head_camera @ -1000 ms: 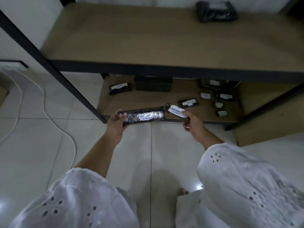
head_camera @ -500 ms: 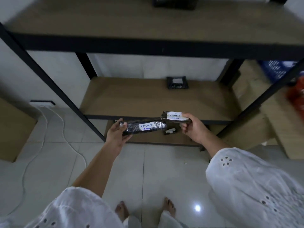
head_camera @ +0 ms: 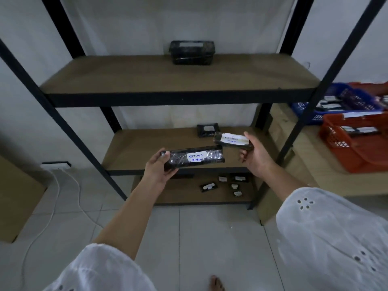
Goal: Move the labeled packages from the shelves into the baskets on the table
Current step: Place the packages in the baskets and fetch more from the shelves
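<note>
The person has risen from the bottom shelf (head_camera: 180, 195): left hand (head_camera: 159, 168) grips the long package (head_camera: 196, 157), right hand (head_camera: 256, 157) clasps the short package (head_camera: 232, 140), both off the shelves. The orange basket (head_camera: 336, 141) now shows right; carrying likely follows.

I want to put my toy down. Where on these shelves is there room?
The top shelf is bare left and right of the black box at its back. The middle shelf is bare left of the small package at its back. The bottom shelf is crowded on its right with little packages, and the red basket already holds some.
</note>
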{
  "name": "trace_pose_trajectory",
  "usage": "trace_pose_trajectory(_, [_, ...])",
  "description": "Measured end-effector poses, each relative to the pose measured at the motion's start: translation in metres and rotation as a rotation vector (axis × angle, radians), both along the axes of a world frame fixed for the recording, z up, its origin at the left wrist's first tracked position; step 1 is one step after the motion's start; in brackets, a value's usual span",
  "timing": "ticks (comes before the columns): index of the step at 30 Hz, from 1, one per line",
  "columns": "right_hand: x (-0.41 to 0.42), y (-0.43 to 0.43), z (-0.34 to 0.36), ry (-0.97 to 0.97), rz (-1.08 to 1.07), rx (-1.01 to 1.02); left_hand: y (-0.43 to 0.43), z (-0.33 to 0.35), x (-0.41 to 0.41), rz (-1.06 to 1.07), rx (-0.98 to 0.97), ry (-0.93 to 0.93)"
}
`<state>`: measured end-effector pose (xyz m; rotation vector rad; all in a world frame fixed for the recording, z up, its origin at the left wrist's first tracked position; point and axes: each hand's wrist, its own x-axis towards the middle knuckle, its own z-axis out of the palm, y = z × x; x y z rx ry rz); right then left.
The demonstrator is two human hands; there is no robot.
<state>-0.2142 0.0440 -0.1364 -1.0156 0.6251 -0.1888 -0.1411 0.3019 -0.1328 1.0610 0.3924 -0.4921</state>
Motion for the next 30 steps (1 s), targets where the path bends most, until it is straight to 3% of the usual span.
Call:
trace_pose_trajectory(10, [-0.063,-0.071,0.021,0.049,-0.16,-0.07,-0.074,0.027,-0.051,-0.092,0.011,-0.014])
trace_pose_trajectory(22, [-0.151,-0.325,0.051,-0.029,-0.215,-0.147,-0.324,0.04,-0.134,-0.161,-0.045,-0.065])
trace_pose_trajectory(30, [-0.194,-0.464,0.03,0.073,-0.31,-0.106,-0.469,0.031,-0.163,-0.178,-0.031,0.005])
